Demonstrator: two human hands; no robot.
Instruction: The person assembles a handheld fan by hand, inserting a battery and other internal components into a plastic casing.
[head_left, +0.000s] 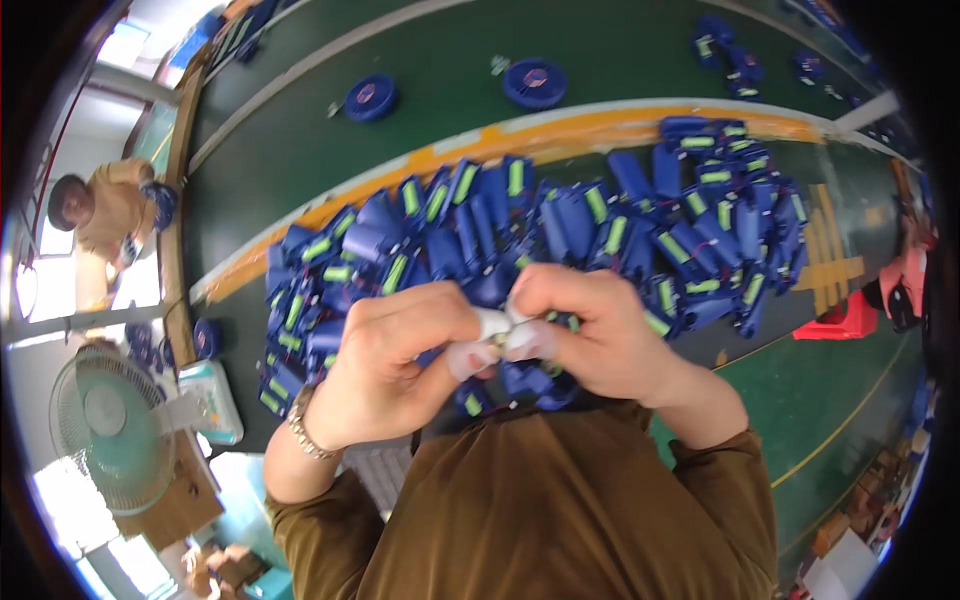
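Note:
Both of my hands meet at chest height, above the near edge of the heap. My left hand [400,350] is closed in a pinch, with white wraps on its thumb and forefinger. Opposite it, my right hand [605,335] pinches too, its fingertips wrapped in white as well. Something small and pale sits where the fingertips touch, mostly hidden and too small to name. Under and beyond the hands lies a heap of blue-wrapped battery packs [570,225] with light-green strips and thin wires. A few packs show below my fingers, close to my brown top.
A raised rail with yellow tape [430,160] runs behind the heap. Past it, two round blue discs [371,97] lie on a green belt [440,75]. A standing fan [108,430] and another person [115,210] are at left; a red bin [842,318] is at right.

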